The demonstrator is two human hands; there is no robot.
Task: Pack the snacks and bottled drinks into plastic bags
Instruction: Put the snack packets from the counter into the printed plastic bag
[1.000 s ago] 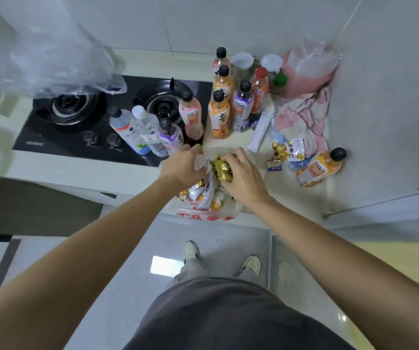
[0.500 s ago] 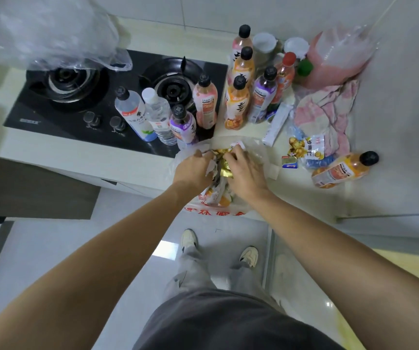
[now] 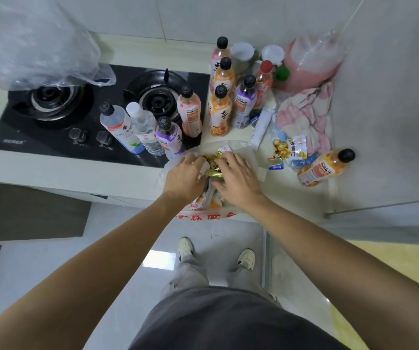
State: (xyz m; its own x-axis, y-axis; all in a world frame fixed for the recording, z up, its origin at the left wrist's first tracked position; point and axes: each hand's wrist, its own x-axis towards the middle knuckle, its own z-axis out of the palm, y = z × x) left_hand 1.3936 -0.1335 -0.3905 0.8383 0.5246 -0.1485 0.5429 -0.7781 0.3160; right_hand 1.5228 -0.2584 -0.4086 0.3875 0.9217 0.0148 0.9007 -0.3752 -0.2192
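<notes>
A pale kitchen counter (image 3: 51,170) runs along a white tiled wall (image 3: 203,16), seen from above; below its front edge lie a glossy grey floor (image 3: 127,248) and the person's two light shoes. A black gas stove (image 3: 89,117) with two burners is set into the counter's left part, and a crumpled clear bag (image 3: 34,44) hangs over the far-left burner. On the stove's near right corner stand four bottles: a clear bottle with a black cap (image 3: 117,125), a water bottle with a white cap (image 3: 144,130), a purple-labelled bottle (image 3: 169,137) and a pink bottle (image 3: 190,112). Just beside the stove, on bare counter, a cluster of orange, purple and red drink bottles (image 3: 231,97) stands upright before two white cups. In the right corner sit a pink bag (image 3: 312,64) and a pink-and-white cloth (image 3: 307,114). Near the cloth lie loose snack packets (image 3: 289,151), and an orange bottle (image 3: 325,168) lies on its side, well apart from the upright bottles. At the counter's front edge rests a plastic bag (image 3: 203,215) with red print, its mouth open upward, holding snack packets and gold-wrapped snacks (image 3: 213,164). The left hand (image 3: 184,176) curls its fingers round the bag's left rim. The right hand (image 3: 237,179) lies over the gold-wrapped snacks with fingers bent onto them; whether it actually grips them cannot be told.
</notes>
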